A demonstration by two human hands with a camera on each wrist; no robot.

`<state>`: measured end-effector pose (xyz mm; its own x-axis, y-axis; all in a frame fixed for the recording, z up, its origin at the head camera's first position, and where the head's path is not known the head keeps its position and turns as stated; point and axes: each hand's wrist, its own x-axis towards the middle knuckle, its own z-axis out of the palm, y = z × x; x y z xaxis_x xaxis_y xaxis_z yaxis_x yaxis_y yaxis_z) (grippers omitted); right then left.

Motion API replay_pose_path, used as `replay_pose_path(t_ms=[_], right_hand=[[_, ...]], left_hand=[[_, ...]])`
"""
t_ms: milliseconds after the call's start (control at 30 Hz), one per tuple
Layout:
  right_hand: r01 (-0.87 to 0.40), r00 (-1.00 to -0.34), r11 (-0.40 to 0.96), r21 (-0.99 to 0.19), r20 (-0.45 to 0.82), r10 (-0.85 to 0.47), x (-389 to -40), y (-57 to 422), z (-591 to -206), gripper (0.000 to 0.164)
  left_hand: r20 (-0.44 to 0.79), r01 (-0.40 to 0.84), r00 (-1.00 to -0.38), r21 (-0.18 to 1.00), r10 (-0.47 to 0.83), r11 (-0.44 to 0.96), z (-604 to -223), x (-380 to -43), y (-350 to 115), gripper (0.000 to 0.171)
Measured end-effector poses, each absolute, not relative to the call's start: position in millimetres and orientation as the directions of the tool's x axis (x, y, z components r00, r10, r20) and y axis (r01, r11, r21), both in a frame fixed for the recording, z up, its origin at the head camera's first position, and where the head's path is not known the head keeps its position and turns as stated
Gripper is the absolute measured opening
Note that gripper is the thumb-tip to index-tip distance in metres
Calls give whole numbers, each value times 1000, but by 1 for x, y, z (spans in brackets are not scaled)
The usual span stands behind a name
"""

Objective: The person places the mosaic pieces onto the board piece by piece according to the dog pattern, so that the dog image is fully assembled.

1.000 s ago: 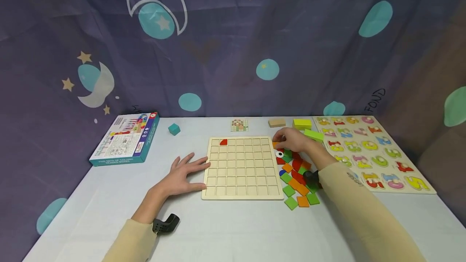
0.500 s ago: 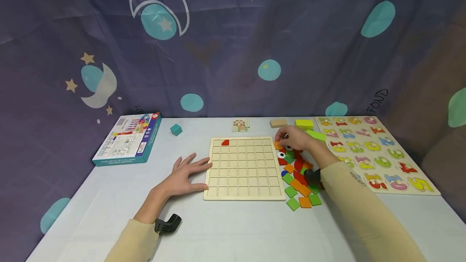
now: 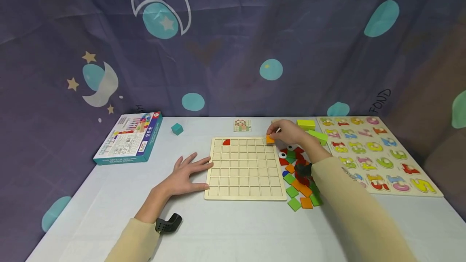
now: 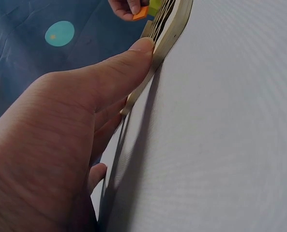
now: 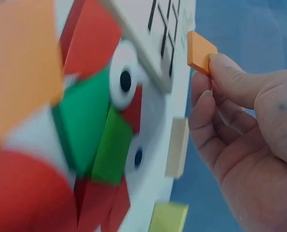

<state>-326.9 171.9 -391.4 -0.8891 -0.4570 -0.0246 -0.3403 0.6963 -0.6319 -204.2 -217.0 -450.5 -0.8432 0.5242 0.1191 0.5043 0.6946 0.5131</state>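
Note:
A pale wooden grid board [image 3: 244, 169] lies flat on the table, with one red quarter-round tile [image 3: 226, 142] in its top row. My left hand [image 3: 183, 177] rests at the board's left edge, fingers spread and fairly straight; the left wrist view shows the thumb [image 4: 119, 67] against the rim. Between thumb and fingers, my right hand [image 3: 291, 134] pinches an orange square tile [image 5: 200, 52], held over the board's top right corner. Right of the board lies a heap of red, green, orange and blue tiles [image 3: 295, 192], among them white eye tiles [image 5: 124, 77].
A small pattern card [image 3: 242, 125] lies behind the board. Yellow-green blocks [image 3: 306, 124] and a number puzzle board [image 3: 378, 157] are at the right. A teal cube [image 3: 177, 129] and a flat box [image 3: 128, 138] stand at the left. A dark curtain [image 3: 225, 51] hangs behind the table.
My right hand has lifted the orange tile from beside the board and moved it left over the top right corner. The left hand stays at the board's edge.

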Motion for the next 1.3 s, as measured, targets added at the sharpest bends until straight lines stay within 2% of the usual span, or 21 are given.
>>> replay_pose_path(t_ms=[333,767,1300], right_hand=[[-384,-854,623,-681,6,-520,-330,131,-396,8],[-414,-841,598,-686,37,-540,-336,88,-405,8],[-428,-850,658,-619,30,-525,-336,59,-412,9]], left_hand=[[114,501,-845,506,522,702,-451,-205,-216,71],[92,477,-856,519,508,709,-452,-204,-216,71],[92,487,-852,504,516,714,-452,-204,-217,70]])
